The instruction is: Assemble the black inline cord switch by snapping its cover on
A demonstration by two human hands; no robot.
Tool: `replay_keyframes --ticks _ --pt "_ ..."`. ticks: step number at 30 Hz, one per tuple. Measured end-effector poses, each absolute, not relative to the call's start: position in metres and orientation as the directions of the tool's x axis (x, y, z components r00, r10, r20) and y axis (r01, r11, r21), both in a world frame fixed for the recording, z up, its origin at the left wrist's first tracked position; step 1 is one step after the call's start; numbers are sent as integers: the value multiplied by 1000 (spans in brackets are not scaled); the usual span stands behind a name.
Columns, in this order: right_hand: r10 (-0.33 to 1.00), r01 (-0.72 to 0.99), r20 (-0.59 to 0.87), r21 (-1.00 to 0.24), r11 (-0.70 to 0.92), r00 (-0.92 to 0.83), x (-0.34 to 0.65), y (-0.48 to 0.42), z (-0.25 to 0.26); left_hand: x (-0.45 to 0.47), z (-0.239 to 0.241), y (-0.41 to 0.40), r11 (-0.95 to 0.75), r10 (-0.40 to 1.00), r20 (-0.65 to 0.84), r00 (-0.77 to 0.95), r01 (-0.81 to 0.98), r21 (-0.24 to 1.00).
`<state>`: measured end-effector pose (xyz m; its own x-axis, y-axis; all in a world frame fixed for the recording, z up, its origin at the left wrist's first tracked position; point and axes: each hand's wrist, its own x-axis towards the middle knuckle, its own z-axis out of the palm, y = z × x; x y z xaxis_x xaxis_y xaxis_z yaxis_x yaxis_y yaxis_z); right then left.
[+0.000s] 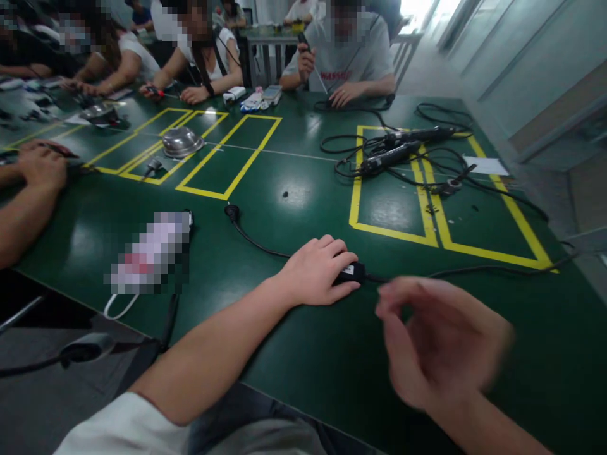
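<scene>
My left hand (315, 272) is closed over a black power adapter (351, 272), its thumb along the near side and its fingers over the top. Only the adapter's labelled right end shows. From its left a black cord (258, 246) runs to a plug (232, 213) lying on the table. Another cord (502, 270) runs from the right end, passes behind my right hand and reaches the table's right side. My right hand (441, 335), slightly blurred, is raised close to that cord, fingers curled and tips near the thumb. Whether anything sits in that pinch is hidden.
Yellow tape marks the green table (303, 218). Black electric screwdrivers (393, 155) lie tangled with cords at right. A metal bowl (183, 142) stands left of centre, and a pixelated object (149, 253) lies near the front edge. Several people work around the table; one person's hands (42, 167) are at left.
</scene>
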<state>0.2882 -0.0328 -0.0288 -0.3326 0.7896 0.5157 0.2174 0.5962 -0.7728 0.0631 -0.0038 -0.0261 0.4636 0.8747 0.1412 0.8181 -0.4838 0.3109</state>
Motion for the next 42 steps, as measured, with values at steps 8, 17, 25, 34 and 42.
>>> replay_keyframes --ticks 8,17,25,34,42 --pt "844 652 368 -537 536 -391 256 20 -62 49 -20 -5 -478 877 133 462 808 345" --pt "874 775 338 -419 473 -350 244 26 -57 25 -27 17 -268 950 271 152 843 466" --pt "883 859 295 -257 443 -366 240 29 -56 23 -39 29 -141 966 257 33 900 412" --pt "887 879 178 -149 452 -426 232 29 -48 37 -28 7 -38 985 172 -3 973 229" --pt "898 885 133 -162 437 -420 220 20 -45 33 -27 -11 -10 997 75 1 993 118"
